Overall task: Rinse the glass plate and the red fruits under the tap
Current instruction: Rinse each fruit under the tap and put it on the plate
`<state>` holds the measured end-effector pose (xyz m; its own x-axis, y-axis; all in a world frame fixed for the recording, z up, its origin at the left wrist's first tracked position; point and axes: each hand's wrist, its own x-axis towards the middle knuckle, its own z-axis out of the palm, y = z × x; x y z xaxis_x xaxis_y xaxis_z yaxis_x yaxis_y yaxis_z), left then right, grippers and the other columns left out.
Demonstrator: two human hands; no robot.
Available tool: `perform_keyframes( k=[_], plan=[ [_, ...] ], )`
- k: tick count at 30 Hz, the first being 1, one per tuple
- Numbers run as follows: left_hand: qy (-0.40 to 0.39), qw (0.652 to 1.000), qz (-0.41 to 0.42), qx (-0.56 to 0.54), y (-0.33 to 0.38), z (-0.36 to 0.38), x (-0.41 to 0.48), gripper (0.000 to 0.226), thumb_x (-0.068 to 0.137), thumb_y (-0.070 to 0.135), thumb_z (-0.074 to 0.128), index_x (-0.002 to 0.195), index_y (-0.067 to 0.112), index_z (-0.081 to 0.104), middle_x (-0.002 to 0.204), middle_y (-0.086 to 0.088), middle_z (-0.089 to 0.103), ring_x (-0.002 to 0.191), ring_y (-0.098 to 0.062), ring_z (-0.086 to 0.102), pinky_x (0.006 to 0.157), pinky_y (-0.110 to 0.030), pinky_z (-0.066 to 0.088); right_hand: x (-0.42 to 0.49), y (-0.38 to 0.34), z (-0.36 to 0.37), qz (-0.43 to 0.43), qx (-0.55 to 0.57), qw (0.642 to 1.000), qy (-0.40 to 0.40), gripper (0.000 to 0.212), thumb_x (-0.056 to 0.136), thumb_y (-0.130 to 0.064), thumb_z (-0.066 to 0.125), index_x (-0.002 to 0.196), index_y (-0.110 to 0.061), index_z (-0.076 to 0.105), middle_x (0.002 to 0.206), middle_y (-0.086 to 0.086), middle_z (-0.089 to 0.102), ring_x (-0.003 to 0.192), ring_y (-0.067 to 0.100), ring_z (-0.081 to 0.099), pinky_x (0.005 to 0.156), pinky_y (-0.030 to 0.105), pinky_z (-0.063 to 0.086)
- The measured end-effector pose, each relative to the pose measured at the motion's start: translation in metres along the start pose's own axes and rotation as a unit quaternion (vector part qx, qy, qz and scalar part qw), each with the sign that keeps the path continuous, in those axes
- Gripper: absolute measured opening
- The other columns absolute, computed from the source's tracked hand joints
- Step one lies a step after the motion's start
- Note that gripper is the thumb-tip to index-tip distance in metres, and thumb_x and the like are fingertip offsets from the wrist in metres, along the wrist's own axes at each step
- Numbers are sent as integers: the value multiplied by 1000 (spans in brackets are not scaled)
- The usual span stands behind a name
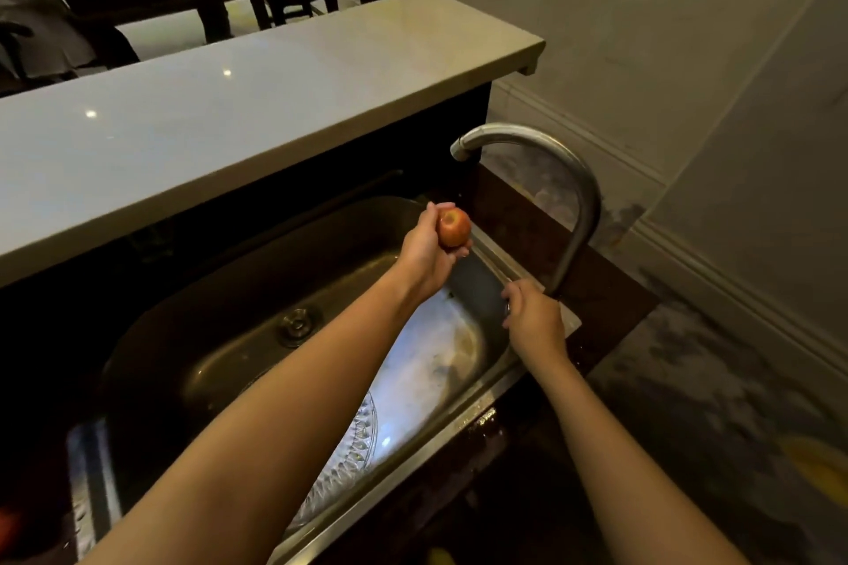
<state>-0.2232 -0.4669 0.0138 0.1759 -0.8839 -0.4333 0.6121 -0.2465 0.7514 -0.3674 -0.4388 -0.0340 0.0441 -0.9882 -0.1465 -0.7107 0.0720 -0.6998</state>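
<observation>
Head view: we hold a red fruit point(453, 227) below the tap point(541, 161) spout, over the sink point(229, 335); no water stream is visible. The glass plate point(353, 450) leans in the basin, rinsed or not we cannot tell. Our left hand point(429, 250) clasps the fruit; our right hand point(534, 319) closes around the tap's base, probably its handle.
</observation>
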Motion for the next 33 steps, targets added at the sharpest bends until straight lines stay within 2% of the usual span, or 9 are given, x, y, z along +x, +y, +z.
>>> perform_keyframes(
  k=[3, 9, 21, 26, 29, 31, 33],
  plan=[
    [0, 1000, 9, 1, 0, 4, 6, 32, 102, 34, 26, 94, 18, 53, 118, -17, 44, 77, -22, 51, 55, -23, 41, 2, -3, 2, -5, -13, 1000, 18, 35, 99, -25, 32, 104, -4, 60, 91, 25, 68, 89, 38, 64, 80, 42, 49],
    [-21, 1000, 19, 11, 1, 8, 11, 31, 103, 32, 24, 112, 13, 46, 117, -18, 42, 78, -20, 49, 62, -24, 39, 4, -7, 2, 1, -44, 999, 32, 37, 100, -26, 31, 104, -2, 59, 93, 24, 68, 90, 37, 65, 82, 43, 51],
    [-28, 999, 17, 2, 5, 16, 15, 29, 102, 33, 27, 116, 15, 46, 123, -16, 40, 79, -21, 50, 59, -23, 41, 13, -13, 2, -1, -122, 992, 38, 40, 101, -27, 30, 105, -1, 61, 96, 21, 70, 93, 34, 66, 79, 36, 50],
    [-25, 1000, 14, 7, 5, 16, 17, 32, 102, 33, 29, 122, 13, 45, 124, -16, 40, 80, -22, 52, 59, -22, 43, 14, -11, 3, -6, -124, 991, 44, 40, 101, -27, 30, 102, -1, 61, 94, 19, 70, 89, 32, 67, 79, 38, 53],
    [-30, 999, 11, 27, 4, 14, 16, 37, 100, 31, 38, 133, 14, 40, 115, -12, 43, 76, -19, 52, 56, -20, 42, 16, -11, 3, 8, -110, 993, 35, 40, 101, -27, 30, 103, -1, 61, 95, 20, 70, 90, 33, 66, 80, 38, 53],
    [-48, 995, 23, 82, 4, 12, 15, 31, 96, 28, 49, 125, 17, 43, 103, -9, 46, 69, -16, 52, 52, -18, 42, 17, -11, 2, 43, -66, 997, 1, 41, 101, -28, 30, 107, 0, 59, 100, 22, 68, 93, 35, 66, 85, 43, 52],
    [-56, 989, 26, 137, 6, 10, 13, 25, 94, 31, 52, 113, 17, 45, 92, -8, 51, 59, -13, 50, 43, -16, 38, 16, -16, -2, 49, -59, 997, -17, 40, 100, -30, 32, 114, 0, 55, 105, 21, 66, 96, 36, 64, 83, 42, 52]
  ],
)
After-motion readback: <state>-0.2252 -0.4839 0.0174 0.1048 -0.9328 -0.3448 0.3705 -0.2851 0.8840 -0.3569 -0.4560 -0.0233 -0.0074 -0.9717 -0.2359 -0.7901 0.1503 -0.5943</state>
